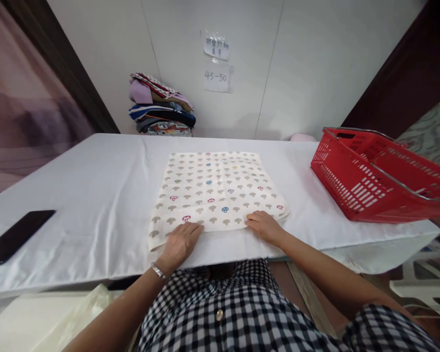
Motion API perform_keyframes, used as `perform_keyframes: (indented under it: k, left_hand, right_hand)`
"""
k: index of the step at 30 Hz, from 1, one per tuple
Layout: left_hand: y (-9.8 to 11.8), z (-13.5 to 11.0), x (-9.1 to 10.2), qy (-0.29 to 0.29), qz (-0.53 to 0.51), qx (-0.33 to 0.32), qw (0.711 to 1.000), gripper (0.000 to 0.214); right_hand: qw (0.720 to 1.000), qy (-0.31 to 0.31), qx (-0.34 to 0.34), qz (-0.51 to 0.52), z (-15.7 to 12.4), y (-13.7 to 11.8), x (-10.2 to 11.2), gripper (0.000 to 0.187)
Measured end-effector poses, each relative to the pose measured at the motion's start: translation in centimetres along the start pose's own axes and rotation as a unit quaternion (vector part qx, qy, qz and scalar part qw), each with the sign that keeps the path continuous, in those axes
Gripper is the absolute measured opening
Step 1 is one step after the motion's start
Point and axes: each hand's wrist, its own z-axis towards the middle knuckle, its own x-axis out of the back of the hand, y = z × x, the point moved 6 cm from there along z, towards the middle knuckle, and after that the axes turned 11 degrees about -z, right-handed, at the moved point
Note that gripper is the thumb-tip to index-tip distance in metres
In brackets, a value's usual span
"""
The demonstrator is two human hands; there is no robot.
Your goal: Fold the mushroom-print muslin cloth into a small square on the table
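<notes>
Left grip [181, 244]: palm down, fingers together on the cloth's near edge; cannot tell if it pinches.
Right grip [266, 227]: fingertips bent onto the same edge, farther right; thumb unclear, cannot tell if closed on it.
Cloth [220, 188]: 1, soft-looking, cream, mushroom-printed, roughly square, layered at the near right corner; touching both grips, spread beyond them.
Counter [113, 195]: 1, white-draped, glossy, wrinkled; beneath both grips.
Basket [366, 183]: 1, red, perforated, plastic-looking, 2 metal handles; right of the right grip.
Phone [16, 237]: 1, dark slab; left of the left grip.
Folded textiles [163, 105]: 1 stack; beyond the left grip.
</notes>
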Motion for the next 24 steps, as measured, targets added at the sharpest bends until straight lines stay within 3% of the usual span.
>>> perform_keyframes:
  k: [7,14,19,24]
  left_hand:
    - [0.1,0.4,0.1,0.012,0.017,0.012,1.0,0.021]
    - [0.4,0.6,-0.4,0.015,0.01,0.008,1.0,0.021]
    - [1.0,1.3,-1.3,0.024,0.001,-0.023,0.999,0.021]
    - [1.6,1.9,-2.2,-0.001,-0.001,-0.045,0.999,0.023]
  right_hand:
    - [0.998,0.024,-0.058,0.009,0.4,0.8,0.7,0.022]
    - [0.995,0.003,-0.037,0.093,0.3,0.8,0.3,0.022]
    - [0.995,0.006,-0.067,0.074,0.3,1.4,0.2,0.024]
    - [0.997,0.007,-0.02,0.071,0.4,0.7,0.2,0.026]
